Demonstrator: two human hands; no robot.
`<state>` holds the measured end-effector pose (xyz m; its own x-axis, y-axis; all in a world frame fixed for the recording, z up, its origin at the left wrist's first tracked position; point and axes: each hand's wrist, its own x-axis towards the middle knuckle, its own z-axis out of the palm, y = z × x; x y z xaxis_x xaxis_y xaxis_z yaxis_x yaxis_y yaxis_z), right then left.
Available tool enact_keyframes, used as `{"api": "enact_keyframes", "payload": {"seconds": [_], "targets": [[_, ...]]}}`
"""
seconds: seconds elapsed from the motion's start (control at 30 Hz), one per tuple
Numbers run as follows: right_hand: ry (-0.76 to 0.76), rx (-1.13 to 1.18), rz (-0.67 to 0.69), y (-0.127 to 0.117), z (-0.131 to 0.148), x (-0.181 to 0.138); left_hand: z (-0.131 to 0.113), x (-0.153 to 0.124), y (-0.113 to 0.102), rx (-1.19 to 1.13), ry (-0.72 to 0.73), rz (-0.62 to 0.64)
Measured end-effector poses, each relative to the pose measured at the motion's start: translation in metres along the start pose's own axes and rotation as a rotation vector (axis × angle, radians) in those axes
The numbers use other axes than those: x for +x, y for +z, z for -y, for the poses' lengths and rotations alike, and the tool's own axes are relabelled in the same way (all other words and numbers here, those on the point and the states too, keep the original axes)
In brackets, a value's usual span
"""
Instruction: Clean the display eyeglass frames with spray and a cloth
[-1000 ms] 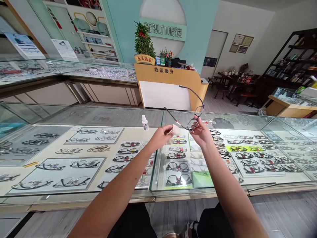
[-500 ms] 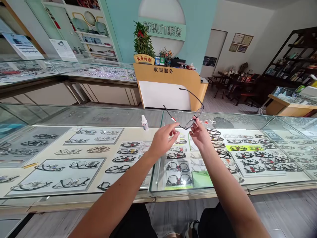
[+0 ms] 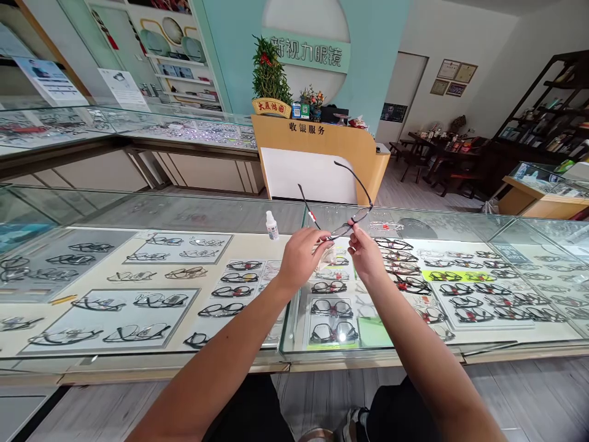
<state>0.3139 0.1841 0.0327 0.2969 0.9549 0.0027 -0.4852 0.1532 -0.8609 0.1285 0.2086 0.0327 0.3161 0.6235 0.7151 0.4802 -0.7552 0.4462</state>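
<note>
A pair of dark-rimmed eyeglasses (image 3: 363, 212) is held above the glass counter, its temples spread and pointing up and away from me. A red and white tag shows on the left temple. My right hand (image 3: 365, 250) pinches the frame near the bridge. At the left end of the frame, my left hand (image 3: 301, 253) has its thumb and fingers closed on the rim. Below the left fingers a whitish crumpled cloth (image 3: 327, 258) is partly visible. A small white spray bottle (image 3: 272, 227) stands upright on the counter, left of and beyond my left hand.
Under the glass counter (image 3: 294, 294) lie rows of eyeglasses on trays (image 3: 138, 319). A wooden cashier desk (image 3: 317, 132) with a plant (image 3: 271, 73) stands across the aisle. More glass cases (image 3: 184, 129) run along the left. A wooden table (image 3: 437, 147) is at the back right.
My left hand has closed on the left end of the eyeglasses, where it was apart before. The eyeglasses have shifted slightly left and turned, and the right hand has moved left with them.
</note>
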Motion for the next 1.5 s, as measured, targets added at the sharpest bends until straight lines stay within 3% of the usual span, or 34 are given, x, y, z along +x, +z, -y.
{"api": "enact_keyframes", "payload": {"seconds": [0.17, 0.33, 0.4, 0.57, 0.73, 0.87, 1.0, 1.2, 1.33, 1.5], "targets": [[-0.070, -0.119, -0.053, -0.003, -0.005, 0.002, 0.004, 0.001, -0.002, -0.004, 0.009, 0.007], [-0.170, -0.215, -0.308, -0.014, -0.006, 0.014, 0.011, 0.004, -0.006, 0.015, 0.033, 0.044], [-0.244, -0.229, -0.349, -0.021, 0.001, 0.020, 0.012, 0.006, -0.008, 0.022, 0.043, 0.073], [-0.410, -0.322, -0.231, -0.035, 0.023, 0.032, 0.012, 0.011, -0.016, 0.003, 0.074, 0.149], [-0.393, -0.400, -0.097, -0.039, 0.030, 0.034, 0.011, 0.016, -0.026, -0.082, 0.074, 0.225], [-0.438, -0.427, -0.071, -0.036, 0.037, 0.025, 0.009, 0.019, -0.037, -0.163, -0.056, 0.256], [-0.544, -0.469, 0.044, -0.032, 0.058, -0.004, 0.002, 0.019, -0.055, -0.301, -0.249, 0.225], [-0.657, -0.564, 0.158, -0.031, 0.095, -0.072, -0.031, 0.020, -0.094, -0.457, -0.262, 0.221], [-0.767, -0.611, 0.179, -0.021, 0.126, -0.111, -0.073, 0.026, -0.125, -0.525, -0.223, 0.183], [-0.904, -0.588, 0.166, 0.002, 0.172, -0.145, -0.128, 0.038, -0.161, -0.593, -0.100, 0.042]]}}
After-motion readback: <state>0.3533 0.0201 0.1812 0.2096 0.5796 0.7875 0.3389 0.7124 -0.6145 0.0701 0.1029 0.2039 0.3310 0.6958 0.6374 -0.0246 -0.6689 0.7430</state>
